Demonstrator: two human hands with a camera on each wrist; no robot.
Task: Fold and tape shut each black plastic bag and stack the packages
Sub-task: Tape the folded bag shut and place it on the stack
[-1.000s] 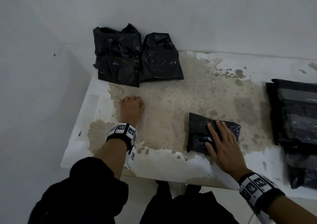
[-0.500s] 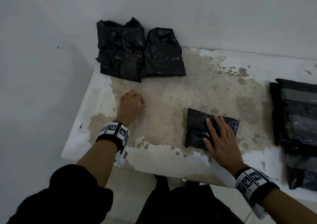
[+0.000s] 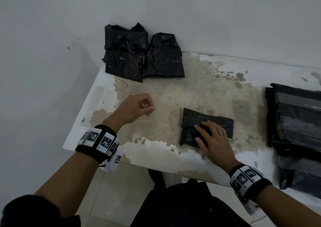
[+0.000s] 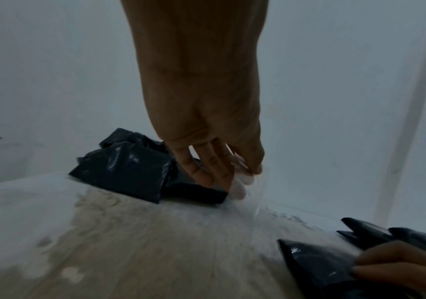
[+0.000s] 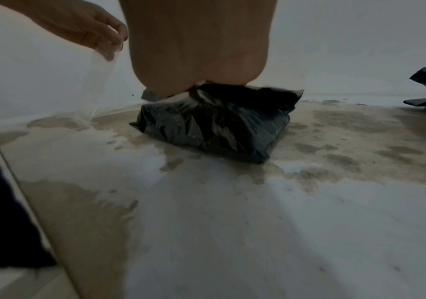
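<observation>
One folded black bag (image 3: 206, 128) lies near the table's (image 3: 156, 150) front edge, pressed flat under the right hand (image 3: 214, 141), fingers straight. Left hand (image 3: 133, 108) pinches a clear tape strip (image 5: 96, 81) whose lower end touches the table.

Small folded bag of glossy black plastic (image 3: 206, 128). Two crumpled black plastic packages (image 3: 144, 53) against plain white wall (image 3: 208, 14). Flat black bags banded with grey stripes (image 3: 297, 127). White-painted tabletop (image 3: 156, 148) worn to mottled beige patches. Black wristbands carrying black-and-white square marker tiles (image 3: 99, 140). Clear, colourless tape strip (image 5: 96, 81).
</observation>
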